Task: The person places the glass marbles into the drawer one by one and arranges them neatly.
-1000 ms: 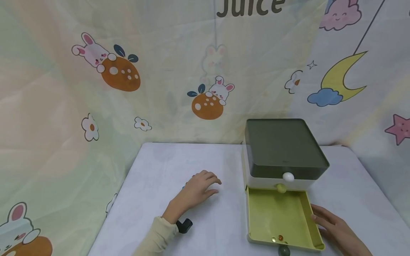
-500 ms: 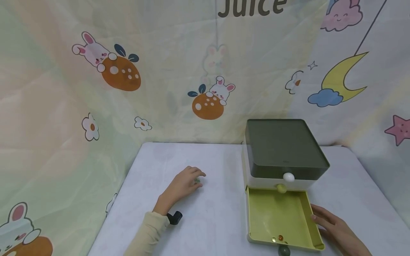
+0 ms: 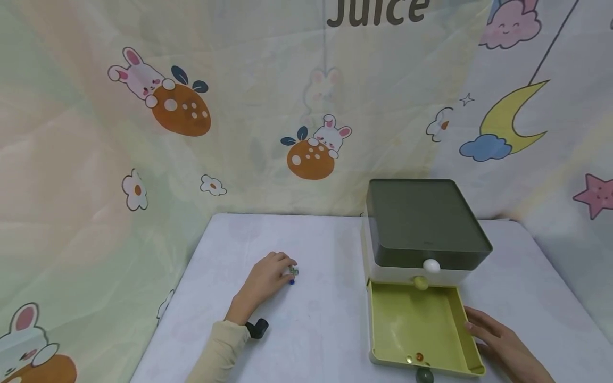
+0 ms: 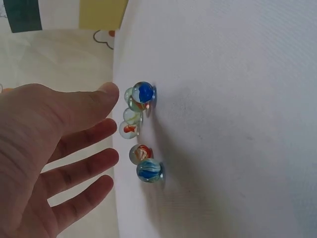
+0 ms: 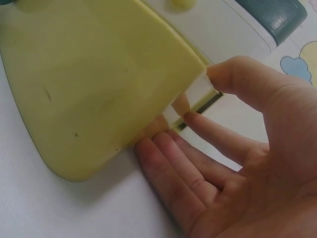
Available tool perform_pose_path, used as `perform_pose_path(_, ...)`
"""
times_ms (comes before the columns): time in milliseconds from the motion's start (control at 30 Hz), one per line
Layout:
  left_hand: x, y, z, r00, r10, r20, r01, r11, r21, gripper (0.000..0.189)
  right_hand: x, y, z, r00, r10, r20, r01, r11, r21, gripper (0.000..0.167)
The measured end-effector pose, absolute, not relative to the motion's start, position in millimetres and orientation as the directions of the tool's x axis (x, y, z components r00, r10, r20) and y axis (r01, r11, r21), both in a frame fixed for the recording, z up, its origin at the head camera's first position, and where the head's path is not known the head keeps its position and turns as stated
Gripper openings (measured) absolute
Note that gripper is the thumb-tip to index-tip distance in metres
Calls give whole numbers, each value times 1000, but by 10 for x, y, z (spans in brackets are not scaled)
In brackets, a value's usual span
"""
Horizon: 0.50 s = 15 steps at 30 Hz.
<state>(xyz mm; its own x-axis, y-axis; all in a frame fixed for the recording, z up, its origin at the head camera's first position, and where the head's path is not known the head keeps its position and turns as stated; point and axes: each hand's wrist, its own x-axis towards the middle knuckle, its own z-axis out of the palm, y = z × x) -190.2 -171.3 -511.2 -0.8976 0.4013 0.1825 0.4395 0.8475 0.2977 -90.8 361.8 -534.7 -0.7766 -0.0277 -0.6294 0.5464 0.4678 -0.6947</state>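
My left hand (image 3: 265, 276) hovers low over the white table at left of centre, fingers spread and slightly bent. Several glass marbles lie by its fingertips; in the left wrist view one with a deep blue core (image 4: 143, 92) is near the thumb tip, and a blue-striped marble (image 4: 149, 170) sits beyond the lower fingers. Nothing is held there. On the right, the fingers of my right hand (image 3: 503, 340) rest against the side of a pulled-out yellow-green drawer (image 3: 412, 314), the thumb at its rim. Inside its front edge lie an amber marble (image 3: 419, 357) and a clear marble (image 3: 409, 359).
The drawer belongs to a small white cabinet (image 3: 366, 250) with a dark green top (image 3: 421, 213), standing at the right back. A white knob (image 3: 431, 265) and a green knob (image 3: 421, 282) stick out in front. Printed cloth (image 3: 239, 106) hangs behind the white table (image 3: 330, 330).
My left hand has moved left and drawn back, uncovering marbles that it hid before. My right hand stays at the drawer's side, and the drawer has not moved.
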Motion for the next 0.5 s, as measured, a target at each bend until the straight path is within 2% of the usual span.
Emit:
perform_pose_path(300,-1942,-1738,-5209,-905,379,193,421,861,286,22,-894,3610,-5330,-770,-17,-638,557,469,-685,105)
perform_pose_path(500,-1979,-1726,-5254,-906,357,226,407,881,241,29,-906,3612,-5337,-775,-26,-631,550,463,-695,103)
